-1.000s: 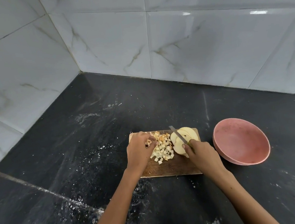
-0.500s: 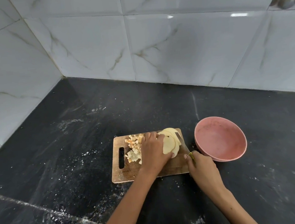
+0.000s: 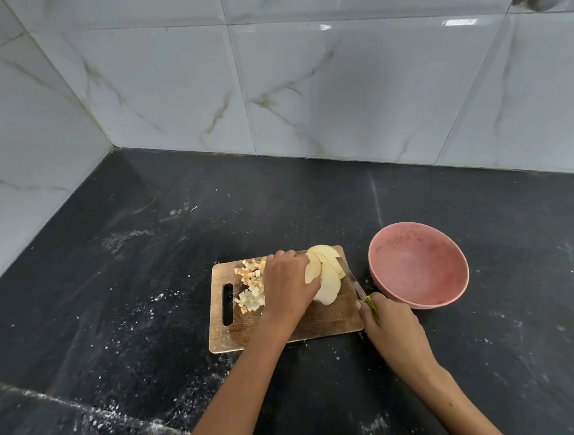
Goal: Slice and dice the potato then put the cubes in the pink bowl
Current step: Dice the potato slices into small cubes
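Sitting on a dark stone counter [image 3: 145, 262] in the corner of a tiled wall [image 3: 337, 86] is a wooden cutting board [image 3: 321, 324] with a slot handle on its left side. Potato slices [image 3: 328, 282] lie fanned out and overlapping on the right half of the board, and the left hand [image 3: 289, 285] rests on top of them, fingers curled down over their left edge. A pile of little potato cubes [image 3: 250, 289] sits just left of that hand, still on the board. The right hand [image 3: 390, 326] is wrapped around a knife [image 3: 352, 280] with a yellowish handle, blade lying along the board's right edge beside the slices. The pink bowl [image 3: 423, 302] stands just right of the board, with no cubes in it.
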Motion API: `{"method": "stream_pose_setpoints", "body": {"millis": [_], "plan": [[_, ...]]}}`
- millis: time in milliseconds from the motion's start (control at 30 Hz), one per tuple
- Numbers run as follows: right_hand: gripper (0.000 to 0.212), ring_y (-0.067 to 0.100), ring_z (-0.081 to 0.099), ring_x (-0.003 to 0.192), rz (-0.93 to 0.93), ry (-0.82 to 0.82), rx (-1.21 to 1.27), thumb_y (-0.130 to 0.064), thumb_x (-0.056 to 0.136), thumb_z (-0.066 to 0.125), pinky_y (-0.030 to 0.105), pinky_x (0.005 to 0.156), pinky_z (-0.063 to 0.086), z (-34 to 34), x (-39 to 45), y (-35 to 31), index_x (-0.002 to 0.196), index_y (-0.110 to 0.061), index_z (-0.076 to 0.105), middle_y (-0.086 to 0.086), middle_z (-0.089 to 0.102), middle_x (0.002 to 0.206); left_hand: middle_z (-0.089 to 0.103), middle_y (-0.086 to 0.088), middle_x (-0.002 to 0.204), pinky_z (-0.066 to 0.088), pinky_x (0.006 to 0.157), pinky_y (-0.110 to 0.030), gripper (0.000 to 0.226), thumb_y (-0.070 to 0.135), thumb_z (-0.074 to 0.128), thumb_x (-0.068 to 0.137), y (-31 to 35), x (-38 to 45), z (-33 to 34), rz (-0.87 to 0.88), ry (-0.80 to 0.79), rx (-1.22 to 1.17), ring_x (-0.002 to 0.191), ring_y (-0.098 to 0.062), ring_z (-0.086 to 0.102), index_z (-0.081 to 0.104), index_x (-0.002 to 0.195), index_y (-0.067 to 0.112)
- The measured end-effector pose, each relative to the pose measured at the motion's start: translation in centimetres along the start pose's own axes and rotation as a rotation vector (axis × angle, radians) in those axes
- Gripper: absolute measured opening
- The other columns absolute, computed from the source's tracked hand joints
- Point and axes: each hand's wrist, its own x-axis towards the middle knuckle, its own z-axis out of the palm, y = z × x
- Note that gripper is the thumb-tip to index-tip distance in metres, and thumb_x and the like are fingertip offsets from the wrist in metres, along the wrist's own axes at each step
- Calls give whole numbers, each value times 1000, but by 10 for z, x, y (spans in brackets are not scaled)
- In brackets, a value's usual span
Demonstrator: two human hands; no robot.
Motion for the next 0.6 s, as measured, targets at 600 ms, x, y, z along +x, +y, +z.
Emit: {"method": "stream_pose_setpoints", "body": {"millis": [600], "plan": [[29,13,55,64,-230,-136,-56,-43,101,34,30,59,44,9,-6,3,84,-22,45,-5,55,73,67,12,83,49,67,-10,19,11,75,80,-19,-58,-60,-427,281,-536,75,2,64,66,96,17]]}}
